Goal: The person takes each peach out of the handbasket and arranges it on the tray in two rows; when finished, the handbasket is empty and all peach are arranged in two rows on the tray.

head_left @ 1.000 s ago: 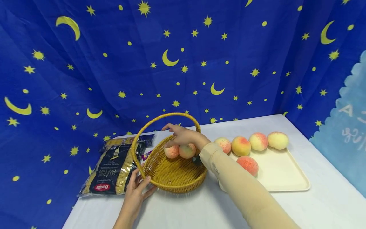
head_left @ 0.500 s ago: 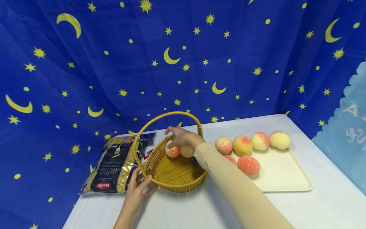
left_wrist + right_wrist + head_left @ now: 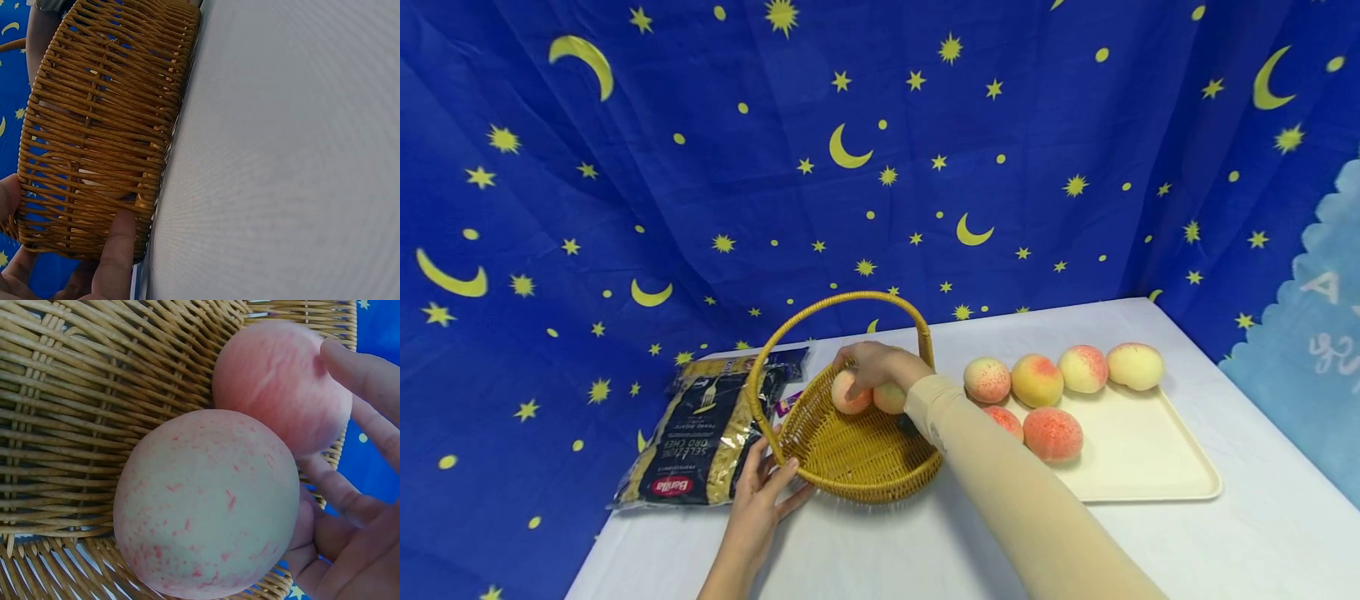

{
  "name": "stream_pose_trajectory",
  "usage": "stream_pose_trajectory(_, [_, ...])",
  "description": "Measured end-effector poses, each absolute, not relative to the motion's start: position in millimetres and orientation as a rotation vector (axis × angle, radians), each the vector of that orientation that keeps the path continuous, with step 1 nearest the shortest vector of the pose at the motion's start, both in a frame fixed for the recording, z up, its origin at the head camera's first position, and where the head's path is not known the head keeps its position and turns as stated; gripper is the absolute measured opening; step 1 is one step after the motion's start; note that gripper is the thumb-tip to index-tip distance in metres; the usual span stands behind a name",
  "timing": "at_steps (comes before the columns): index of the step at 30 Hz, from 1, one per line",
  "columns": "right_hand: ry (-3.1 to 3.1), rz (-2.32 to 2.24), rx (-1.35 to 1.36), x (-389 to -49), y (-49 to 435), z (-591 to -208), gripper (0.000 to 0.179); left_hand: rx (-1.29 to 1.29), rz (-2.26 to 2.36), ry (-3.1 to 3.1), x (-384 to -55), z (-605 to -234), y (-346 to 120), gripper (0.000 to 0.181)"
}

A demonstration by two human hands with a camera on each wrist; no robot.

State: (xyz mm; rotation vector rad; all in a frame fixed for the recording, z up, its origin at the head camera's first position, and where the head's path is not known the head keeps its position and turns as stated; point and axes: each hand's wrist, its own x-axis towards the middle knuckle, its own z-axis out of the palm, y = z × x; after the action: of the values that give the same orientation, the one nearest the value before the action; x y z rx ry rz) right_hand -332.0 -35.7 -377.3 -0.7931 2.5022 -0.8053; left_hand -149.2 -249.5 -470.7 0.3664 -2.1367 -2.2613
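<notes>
A wicker basket (image 3: 857, 462) with a tall arched handle stands on the white table, holding two peaches. My left hand (image 3: 758, 500) grips its near left side, thumb at the rim; in the left wrist view a finger (image 3: 117, 256) presses the woven wall. My right hand (image 3: 880, 365) reaches in over the far rim and pinches the left, pinker peach (image 3: 850, 393). The right wrist view has the thumb on that pink peach (image 3: 275, 381) and fingers behind it. The paler speckled peach (image 3: 206, 506) touches it, partly covered by my hand in the head view.
Right of the basket, a cream tray (image 3: 1150, 458) bears several peaches, two red ones (image 3: 1052, 435) nearer me. Left of it lie pasta bags (image 3: 692, 442) and a small purple packet (image 3: 787, 403). A starry blue curtain (image 3: 880, 200) hangs behind the table.
My right hand has come down from above the left peach and its fingers have closed on it. The left hand has stayed on the basket.
</notes>
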Motion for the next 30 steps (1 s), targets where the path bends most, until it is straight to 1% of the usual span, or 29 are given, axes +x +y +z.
stream_pose_trajectory(12, [2.470, -0.770, -0.834, -323.5, -46.5, -378.9, 0.051, 0.340, -2.254, -2.135, -150.2, -471.7, -248.7, 0.066])
stream_pose_trajectory(21, [2.466, -0.702, -0.833, -316.1, -54.2, -377.5, 0.051, 0.393, -2.263, -2.154, -150.4, -468.7, -248.1, 0.068])
stream_pose_trajectory(30, [2.420, -0.652, -0.927, -306.4, -64.9, -377.4, 0.053, 0.369, -2.266, -2.142, -150.4, -470.2, -249.1, 0.067])
